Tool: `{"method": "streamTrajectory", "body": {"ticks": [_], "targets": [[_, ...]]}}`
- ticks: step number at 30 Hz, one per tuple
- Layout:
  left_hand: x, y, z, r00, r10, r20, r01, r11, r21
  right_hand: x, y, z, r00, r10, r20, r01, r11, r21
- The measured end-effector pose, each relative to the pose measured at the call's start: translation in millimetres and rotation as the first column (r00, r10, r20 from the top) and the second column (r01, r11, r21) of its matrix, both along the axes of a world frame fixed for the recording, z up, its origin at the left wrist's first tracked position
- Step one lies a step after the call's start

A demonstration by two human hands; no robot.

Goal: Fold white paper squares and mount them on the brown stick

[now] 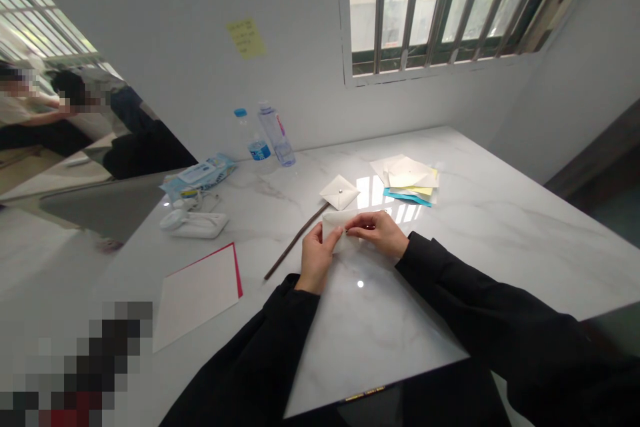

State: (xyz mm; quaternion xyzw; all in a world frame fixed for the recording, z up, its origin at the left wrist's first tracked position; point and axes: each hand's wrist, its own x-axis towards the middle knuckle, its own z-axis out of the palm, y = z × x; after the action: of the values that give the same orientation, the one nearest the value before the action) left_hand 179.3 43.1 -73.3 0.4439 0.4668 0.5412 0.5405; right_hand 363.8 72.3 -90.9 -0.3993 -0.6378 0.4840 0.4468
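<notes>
One white marbled bench [425, 320] lies beneath the left hand [317, 257], which grasps a pale paper [334, 221]; the right hand [379, 230] pinches at its face, anything between fingertips indistinct, near a brown stick [295, 240].

Single view, head-worn — aimed forward and down across the table [500, 220]; left hand [318, 259] and right hand [379, 232] are framed near, mid-picture. Wall [305, 93] and barred window [393, 13] are caught up top; lower-left corner is pixelated — can't be made out.
</notes>
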Motion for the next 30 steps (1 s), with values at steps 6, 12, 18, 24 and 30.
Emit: {"method": "streamTrajectory", "body": {"ticks": [6, 12, 18, 24, 30], "targets": [[-0.8, 0.9, -1.6, 1.0, 0.012, -0.013, -0.012, 1.0, 0.013, 1.4, 2.1, 0.3, 0.999, 0.027, -0.035, -0.029, 0.998, -0.055], [0.1, -1.0, 0.3, 0.999, -0.031, 0.006, 0.031, 1.0, 0.002, 3.4, 2.3, 0.9, 0.997, -0.032, 0.066, 0.028, 0.998, 0.054], [0.6, -2.4, 1.6, 0.999, -0.045, -0.014, 0.045, 0.999, 0.008, 3.7, 3.6, -2.1, 0.996, -0.047, 0.081, 0.045, 0.999, 0.029], [0.2, -1.6, 0.0, 0.999, -0.032, -0.006, 0.032, 0.999, 0.004, 3.6, 3.4, -1.2, 0.995, -0.058, 0.087, 0.055, 0.998, 0.029], [-0.1, -0.6, -1.4, 1.0, -0.015, -0.003, 0.015, 1.0, 0.008, 4.1, 5.7, -1.6, 0.995, -0.064, 0.079, 0.062, 0.998, 0.022]]}}
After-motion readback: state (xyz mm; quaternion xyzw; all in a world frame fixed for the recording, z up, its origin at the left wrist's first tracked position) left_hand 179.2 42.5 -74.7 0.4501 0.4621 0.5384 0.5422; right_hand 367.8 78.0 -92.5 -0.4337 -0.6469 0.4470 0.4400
